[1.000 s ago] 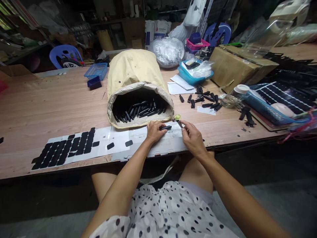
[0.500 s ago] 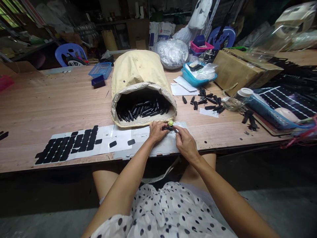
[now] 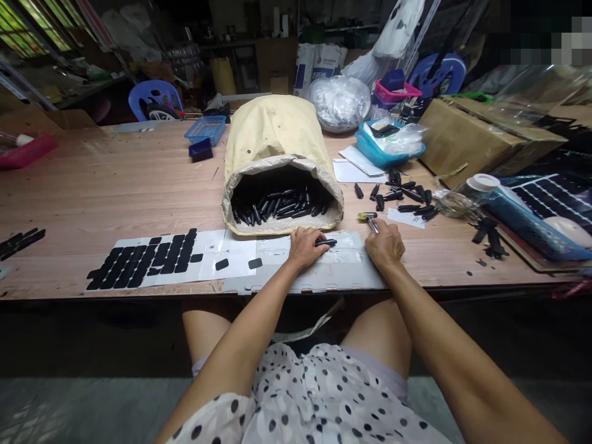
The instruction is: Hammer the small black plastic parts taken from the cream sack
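Observation:
My left hand [image 3: 305,248] is closed around a slim black piece [image 3: 326,242], whose end pokes out to the right past the fingertips. It rests on a grey-white board covered in clear film [image 3: 287,282] at the table's front edge. To the right, my right hand [image 3: 385,244] grips a small hammer [image 3: 367,216] with a yellow end and a metal shaft, just above the table. Directly behind my left hand lies a cream sack [image 3: 277,126] on its side. Its mouth faces me, showing many similar black pieces [image 3: 282,203] inside.
Rows of black rounded patches [image 3: 134,265] lie on white paper at left. Loose black parts [image 3: 407,196] are scattered on the right, near a cardboard box [image 3: 476,132] and a blue basket [image 3: 531,228]. A turquoise basket [image 3: 382,153] and a light-blue basket [image 3: 206,128] stand farther back.
The hammer came left onto the black piece half a second ago and has since swung away to the right. My left hand keeps its hold. The whole view has shifted somewhat.

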Demonstrator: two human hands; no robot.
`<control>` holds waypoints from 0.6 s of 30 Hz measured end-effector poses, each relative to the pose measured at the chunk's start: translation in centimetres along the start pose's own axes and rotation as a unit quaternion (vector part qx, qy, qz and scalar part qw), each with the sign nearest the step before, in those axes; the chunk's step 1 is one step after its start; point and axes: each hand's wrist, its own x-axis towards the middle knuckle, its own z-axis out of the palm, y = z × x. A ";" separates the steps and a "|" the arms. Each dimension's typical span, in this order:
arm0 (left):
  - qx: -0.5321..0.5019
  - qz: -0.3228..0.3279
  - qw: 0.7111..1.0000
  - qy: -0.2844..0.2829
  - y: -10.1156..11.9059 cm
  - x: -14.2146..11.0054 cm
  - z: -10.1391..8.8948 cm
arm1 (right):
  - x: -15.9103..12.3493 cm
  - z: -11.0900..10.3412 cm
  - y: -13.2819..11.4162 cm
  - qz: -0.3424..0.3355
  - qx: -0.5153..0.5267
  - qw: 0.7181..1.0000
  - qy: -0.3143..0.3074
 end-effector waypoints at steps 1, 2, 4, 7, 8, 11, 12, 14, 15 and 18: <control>-0.001 0.000 1.000 -0.002 0.0 0.1 0.0 | 0.1 0.4 -0.1 -0.011 -0.014 1.000 0.002; -0.004 -0.002 1.000 -0.004 -0.1 0.3 0.0 | 0.0 0.8 -0.2 -0.026 -0.026 0.999 0.008; -0.016 -0.008 1.000 -0.006 -0.1 0.5 -0.3 | -0.3 1.2 -0.4 -0.051 -0.044 0.997 0.026; -0.084 -0.001 0.996 -0.011 0.1 -0.6 -0.9 | -0.6 1.4 -0.7 -0.064 -0.055 0.996 0.041; -0.128 0.013 0.991 -0.029 0.2 -1.6 -1.1 | -0.7 1.5 -0.7 -0.065 -0.055 0.995 0.042; -0.292 0.035 0.937 -0.189 -0.3 -6.4 -1.6 | -0.6 1.6 -0.6 -0.067 -0.058 0.995 0.038; -0.332 0.022 0.904 -0.267 -0.8 -8.3 -1.5 | -0.6 1.6 -0.5 -0.067 -0.060 0.995 0.039; -0.349 -0.020 0.858 -0.377 -2.3 -11.6 -1.1 | -0.5 1.8 -0.4 -0.068 -0.066 0.995 0.044; -0.328 -0.048 0.859 -0.390 -3.3 -12.8 -0.7 | -0.5 1.9 -0.4 -0.069 -0.069 0.994 0.047; -0.193 -0.149 0.919 -0.309 -6.5 -14.1 0.9 | -0.4 2.0 -0.3 -0.072 -0.078 0.993 0.052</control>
